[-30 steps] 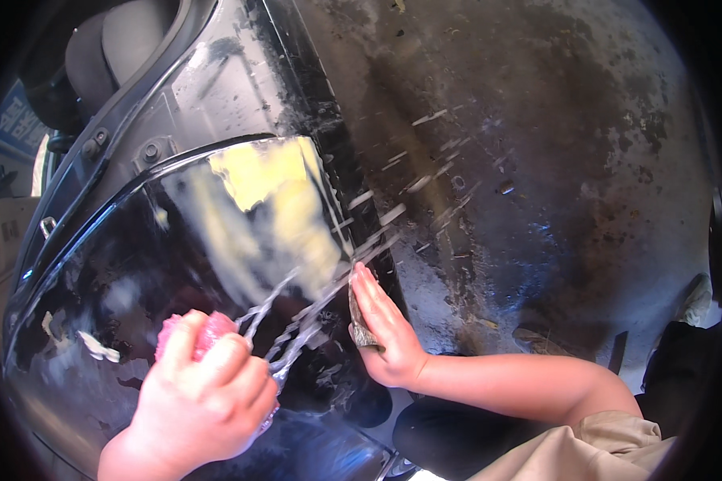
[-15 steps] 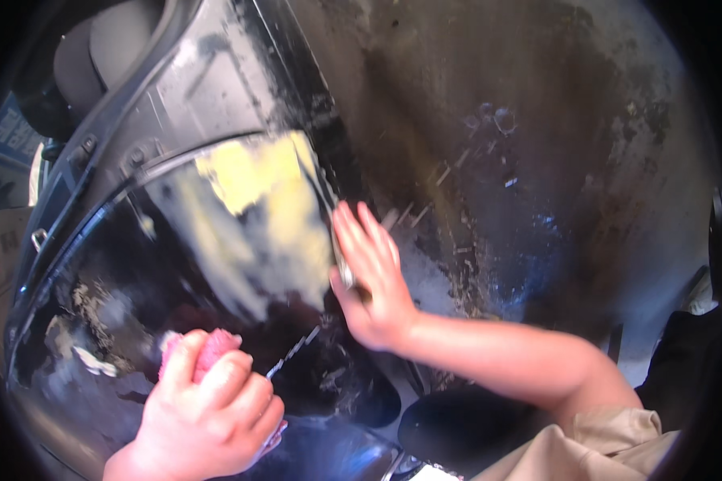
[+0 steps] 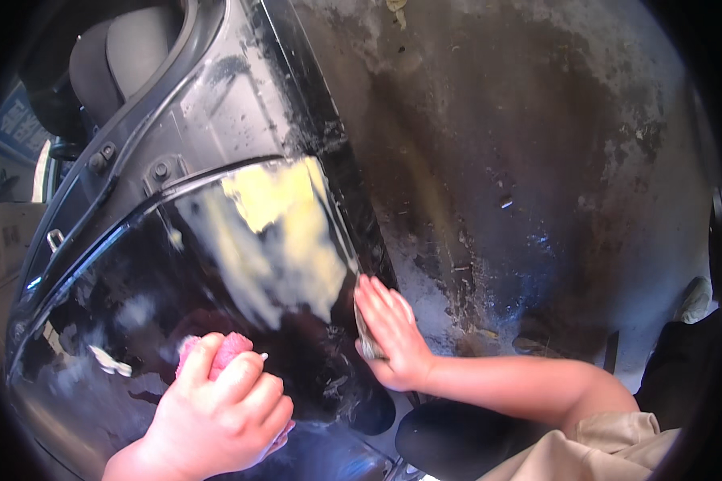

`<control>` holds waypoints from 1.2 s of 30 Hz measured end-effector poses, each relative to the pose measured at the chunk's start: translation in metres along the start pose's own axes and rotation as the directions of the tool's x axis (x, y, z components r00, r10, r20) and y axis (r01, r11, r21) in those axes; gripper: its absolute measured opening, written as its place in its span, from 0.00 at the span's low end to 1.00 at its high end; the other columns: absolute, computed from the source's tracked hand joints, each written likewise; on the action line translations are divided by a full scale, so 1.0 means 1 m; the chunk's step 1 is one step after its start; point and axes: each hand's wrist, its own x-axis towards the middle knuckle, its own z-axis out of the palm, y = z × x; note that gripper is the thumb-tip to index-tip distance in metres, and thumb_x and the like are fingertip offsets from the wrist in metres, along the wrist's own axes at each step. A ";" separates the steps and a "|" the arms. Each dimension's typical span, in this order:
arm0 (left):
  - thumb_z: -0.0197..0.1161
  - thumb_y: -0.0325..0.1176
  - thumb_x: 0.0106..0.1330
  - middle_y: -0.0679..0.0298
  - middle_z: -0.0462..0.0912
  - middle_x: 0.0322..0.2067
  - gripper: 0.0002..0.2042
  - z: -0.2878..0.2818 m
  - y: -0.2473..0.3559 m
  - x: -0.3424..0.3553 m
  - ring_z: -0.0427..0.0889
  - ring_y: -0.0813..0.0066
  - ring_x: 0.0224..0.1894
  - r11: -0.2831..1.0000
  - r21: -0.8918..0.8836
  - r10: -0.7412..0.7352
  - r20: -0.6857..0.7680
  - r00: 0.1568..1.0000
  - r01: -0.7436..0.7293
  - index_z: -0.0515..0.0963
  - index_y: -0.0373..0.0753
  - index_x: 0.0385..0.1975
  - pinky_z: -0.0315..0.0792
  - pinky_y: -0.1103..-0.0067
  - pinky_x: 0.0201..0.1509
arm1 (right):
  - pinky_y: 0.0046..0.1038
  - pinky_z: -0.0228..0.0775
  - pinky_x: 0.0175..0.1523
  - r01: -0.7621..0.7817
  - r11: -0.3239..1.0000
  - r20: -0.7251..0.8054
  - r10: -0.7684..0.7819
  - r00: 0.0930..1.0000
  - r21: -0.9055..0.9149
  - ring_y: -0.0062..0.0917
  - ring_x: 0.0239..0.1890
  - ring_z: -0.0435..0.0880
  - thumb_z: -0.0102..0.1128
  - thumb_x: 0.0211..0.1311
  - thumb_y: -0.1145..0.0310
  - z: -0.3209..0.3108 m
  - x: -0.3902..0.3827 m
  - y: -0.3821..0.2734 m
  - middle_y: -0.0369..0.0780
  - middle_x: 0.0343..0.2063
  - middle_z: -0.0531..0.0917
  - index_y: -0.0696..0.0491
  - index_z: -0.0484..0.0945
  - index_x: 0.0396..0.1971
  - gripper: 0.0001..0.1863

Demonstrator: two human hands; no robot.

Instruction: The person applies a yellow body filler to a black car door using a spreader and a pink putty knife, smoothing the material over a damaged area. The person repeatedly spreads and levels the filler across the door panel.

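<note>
My left hand [image 3: 221, 401] is closed round a crumpled pink sponge or cloth [image 3: 231, 346] over the lower part of a glossy black car panel [image 3: 144, 264]. My right hand [image 3: 393, 341] lies with straight fingers along the panel's right edge, pressing a thin grey pad [image 3: 363, 327] against it under the fingers and palm. Above both hands, a yellow filler patch [image 3: 269, 196] with pale smeared streaks covers the upper right of the panel. Small white smears show at its lower left.
At the upper left are grey inner bodywork [image 3: 217, 104], a seat [image 3: 132, 56] and a blue sign [image 3: 20, 120]. To the right lies a stained, wet concrete floor [image 3: 553, 176]. My dark-clad leg [image 3: 465, 433] is below my right arm.
The flying water streaks from earlier are gone. My right hand went up along the edge, then came back down. The view has shifted slightly, with the panel sitting lower in it.
</note>
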 end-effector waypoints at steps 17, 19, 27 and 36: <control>0.73 0.43 0.39 0.65 0.73 0.27 0.14 0.009 -0.005 0.002 0.81 0.60 0.43 0.999 -0.029 -0.023 -0.057 0.998 0.021 0.75 0.45 0.19 0.77 0.52 0.57 | 0.58 0.45 0.83 0.100 0.990 -0.114 -0.111 0.987 -0.098 0.50 0.86 0.54 0.70 0.59 0.67 -0.006 0.033 0.016 0.52 0.85 0.57 0.57 0.55 0.85 0.53; 0.73 0.42 0.38 0.65 0.73 0.26 0.14 -0.005 0.000 0.002 0.81 0.61 0.42 1.000 -0.004 -0.011 -0.006 1.000 0.011 0.74 0.45 0.19 0.77 0.53 0.56 | 0.58 0.41 0.84 0.060 0.996 0.021 -0.058 0.998 -0.065 0.49 0.87 0.52 0.71 0.55 0.67 -0.002 -0.003 0.012 0.53 0.85 0.55 0.58 0.55 0.85 0.56; 0.70 0.41 0.50 0.66 0.74 0.29 0.11 0.003 -0.005 0.002 0.82 0.63 0.46 0.999 -0.043 -0.035 -0.034 0.999 0.034 0.76 0.44 0.20 0.77 0.52 0.57 | 0.57 0.43 0.84 0.070 0.988 -0.052 -0.078 0.996 -0.135 0.51 0.86 0.54 0.65 0.71 0.64 -0.011 0.029 0.014 0.55 0.83 0.60 0.59 0.58 0.83 0.44; 0.72 0.36 0.60 0.66 0.81 0.50 0.14 0.007 -0.004 0.001 0.79 0.63 0.63 0.997 0.058 -0.040 -0.124 0.991 0.048 0.80 0.57 0.46 0.66 0.28 0.74 | 0.56 0.43 0.86 0.174 0.982 -0.185 -0.186 0.965 -0.078 0.53 0.87 0.52 0.65 0.71 0.65 -0.014 0.087 0.012 0.58 0.84 0.54 0.61 0.52 0.85 0.48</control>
